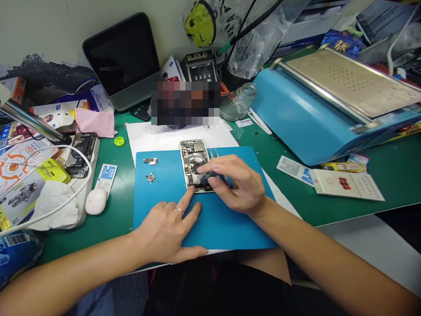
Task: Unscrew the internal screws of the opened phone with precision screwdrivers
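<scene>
An opened phone (pixel 191 153) lies on a blue mat (pixel 164 224), its inner parts and round coil exposed. My left hand (pixel 171 228) rests on the mat with fingers spread, the index fingertip touching the phone's lower left edge. Over the phone's lower right side, my right hand (pixel 240 184) has thumb and fingers closed around a dark slim tool (pixel 206 177); its exact kind is mostly hidden by the fingers. Two thin metal tips (pixel 213 152) show just beyond that hand. Left of the phone lie a small metal-shielded part (pixel 151 161) and a small silver bracket-like piece (pixel 151 178).
A blue machine with a metal plate (pixel 286 118) stands at the right, beside a glass jar (pixel 238 102). Behind the mat are a tablet-like display (pixel 123 57) and a pixelated area. On the left lie another opened phone (pixel 80 153), a white earbud case (pixel 96 202) and a cable (pixel 88 169).
</scene>
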The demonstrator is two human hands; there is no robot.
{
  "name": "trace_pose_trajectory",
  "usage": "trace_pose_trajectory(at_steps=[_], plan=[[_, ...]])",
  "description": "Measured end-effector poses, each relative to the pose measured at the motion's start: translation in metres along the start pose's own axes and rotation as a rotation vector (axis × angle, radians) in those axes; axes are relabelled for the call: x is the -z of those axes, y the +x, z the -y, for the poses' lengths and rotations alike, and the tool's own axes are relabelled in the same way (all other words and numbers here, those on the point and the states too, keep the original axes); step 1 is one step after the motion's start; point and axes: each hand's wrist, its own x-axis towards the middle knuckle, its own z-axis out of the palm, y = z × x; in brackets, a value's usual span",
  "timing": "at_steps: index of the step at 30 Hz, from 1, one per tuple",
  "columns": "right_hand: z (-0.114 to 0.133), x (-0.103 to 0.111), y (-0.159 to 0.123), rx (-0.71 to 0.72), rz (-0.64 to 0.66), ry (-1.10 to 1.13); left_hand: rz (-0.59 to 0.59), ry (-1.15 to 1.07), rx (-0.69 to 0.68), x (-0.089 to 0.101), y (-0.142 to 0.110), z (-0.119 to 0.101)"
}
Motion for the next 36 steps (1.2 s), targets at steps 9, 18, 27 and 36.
trace_pose_trajectory(at_steps=[9, 18, 27, 36], plan=[[-0.0026, -0.0013, -0.0027, 0.031, -0.002, 0.008, -0.019, -0.005, -0.002, -0.0005, 0.0004, 0.0013], [0.0042, -0.0011, 0.0011, -0.019, 0.023, 0.060, -0.008, -0.021, -0.002, -0.0024, -0.0002, 0.0015], [0.0047, -0.0009, 0.0009, -0.001, 0.029, 0.034, -0.011, -0.006, -0.008, -0.0009, -0.0005, 0.0013], [-0.0002, -0.0031, -0.0010, 0.007, 0.001, -0.027, 0.007, 0.004, 0.013, -0.0007, -0.0016, -0.0007]])
